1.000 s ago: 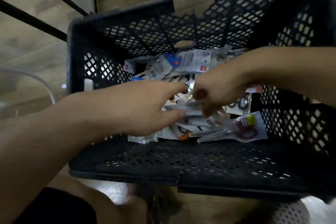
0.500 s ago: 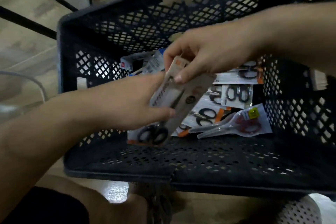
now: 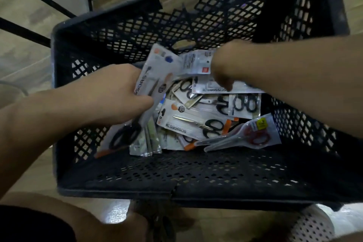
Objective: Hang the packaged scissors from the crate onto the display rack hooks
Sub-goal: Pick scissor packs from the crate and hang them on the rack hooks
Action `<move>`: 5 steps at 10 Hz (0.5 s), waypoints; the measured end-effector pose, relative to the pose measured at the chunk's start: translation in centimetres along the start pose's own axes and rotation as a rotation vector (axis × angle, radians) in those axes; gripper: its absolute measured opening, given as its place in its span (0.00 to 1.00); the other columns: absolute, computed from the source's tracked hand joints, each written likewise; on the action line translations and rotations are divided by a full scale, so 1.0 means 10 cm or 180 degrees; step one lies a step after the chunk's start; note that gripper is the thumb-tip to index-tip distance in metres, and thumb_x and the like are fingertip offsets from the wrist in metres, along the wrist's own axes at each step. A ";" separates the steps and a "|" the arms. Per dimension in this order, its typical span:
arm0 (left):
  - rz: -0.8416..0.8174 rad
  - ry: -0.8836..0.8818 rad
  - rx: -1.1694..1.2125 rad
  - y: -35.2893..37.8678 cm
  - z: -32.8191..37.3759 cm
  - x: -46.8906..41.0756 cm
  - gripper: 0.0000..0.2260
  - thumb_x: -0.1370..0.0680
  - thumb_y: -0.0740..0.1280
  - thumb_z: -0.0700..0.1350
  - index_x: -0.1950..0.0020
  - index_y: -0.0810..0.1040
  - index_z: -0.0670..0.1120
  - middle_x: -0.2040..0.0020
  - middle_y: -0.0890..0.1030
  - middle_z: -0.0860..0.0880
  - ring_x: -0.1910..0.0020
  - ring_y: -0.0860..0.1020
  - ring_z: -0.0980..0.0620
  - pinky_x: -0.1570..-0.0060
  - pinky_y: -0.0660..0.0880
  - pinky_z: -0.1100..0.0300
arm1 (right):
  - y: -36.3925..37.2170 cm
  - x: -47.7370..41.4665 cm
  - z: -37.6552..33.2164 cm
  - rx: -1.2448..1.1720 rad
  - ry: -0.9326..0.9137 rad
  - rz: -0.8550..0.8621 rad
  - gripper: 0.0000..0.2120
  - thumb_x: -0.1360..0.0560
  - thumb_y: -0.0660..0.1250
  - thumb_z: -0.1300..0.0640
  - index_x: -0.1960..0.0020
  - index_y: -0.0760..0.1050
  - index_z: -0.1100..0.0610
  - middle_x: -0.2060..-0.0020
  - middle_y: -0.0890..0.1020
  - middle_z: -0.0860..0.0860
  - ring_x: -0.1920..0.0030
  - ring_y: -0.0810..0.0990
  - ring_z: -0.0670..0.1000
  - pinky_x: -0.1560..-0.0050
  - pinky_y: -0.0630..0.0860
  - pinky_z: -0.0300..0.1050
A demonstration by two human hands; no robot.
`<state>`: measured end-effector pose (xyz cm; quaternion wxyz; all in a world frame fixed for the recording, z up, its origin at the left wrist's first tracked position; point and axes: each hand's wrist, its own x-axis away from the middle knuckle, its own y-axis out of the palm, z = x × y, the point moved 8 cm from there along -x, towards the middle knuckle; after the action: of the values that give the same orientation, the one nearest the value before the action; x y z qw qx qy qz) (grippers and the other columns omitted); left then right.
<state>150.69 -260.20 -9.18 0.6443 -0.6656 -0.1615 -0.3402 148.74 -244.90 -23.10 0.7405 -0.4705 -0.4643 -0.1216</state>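
Note:
A black mesh crate (image 3: 176, 182) fills the view, with several packaged scissors (image 3: 196, 122) lying loose on its floor. My left hand (image 3: 117, 94) grips a grey scissors pack (image 3: 157, 68) with black handles, held slanted at the crate's left side. My right hand (image 3: 224, 68) reaches down over the far packs, its fingers touching a pack labelled SCISSORS (image 3: 220, 89); whether it pinches it is unclear. A clear pack with red-handled scissors (image 3: 253, 135) lies at the near right.
The crate stands on a wooden floor (image 3: 23, 61). Black metal bars of a rack frame (image 3: 29, 31) cross the upper left. My knees show at the bottom edge, one in dark cloth, one in white mesh fabric (image 3: 314, 226).
My right hand let go of the grey pack it had lifted and moved back down onto the pile. My left hand now holds that pack alone.

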 end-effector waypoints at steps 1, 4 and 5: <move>0.0239 -0.0012 0.0349 -0.09 0.10 -0.01 0.05 0.28 0.65 0.51 0.60 0.77 0.52 0.65 0.80 0.55 0.65 0.77 0.59 0.66 0.70 0.61 | 0.20 0.03 0.05 -0.0081 0.0084 -0.0172 0.24 0.22 0.73 0.52 0.28 0.74 0.54 0.32 0.77 0.53 0.32 0.76 0.56 0.37 0.75 0.49; 0.0237 -0.0089 0.2888 -0.12 0.15 -0.01 0.11 0.19 0.68 0.37 0.40 0.81 0.50 0.47 0.88 0.52 0.48 0.86 0.51 0.45 0.81 0.49 | 0.51 -0.33 0.20 -0.1220 0.0113 -0.1006 0.34 0.29 0.74 0.36 0.35 0.76 0.61 0.41 0.82 0.57 0.35 0.79 0.58 0.40 0.75 0.47; 0.0089 -0.0152 0.3228 -0.08 0.14 0.00 0.11 0.17 0.66 0.39 0.37 0.81 0.48 0.46 0.88 0.49 0.47 0.86 0.49 0.45 0.82 0.48 | 0.41 -0.15 0.05 -0.1628 -0.0104 -0.1350 0.32 0.29 0.75 0.38 0.37 0.79 0.62 0.46 0.85 0.61 0.45 0.85 0.59 0.49 0.83 0.52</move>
<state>150.47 -258.70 -8.50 0.8871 -0.2786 -0.3122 -0.1949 150.19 -242.73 -26.67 0.5490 -0.5359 -0.5181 -0.3782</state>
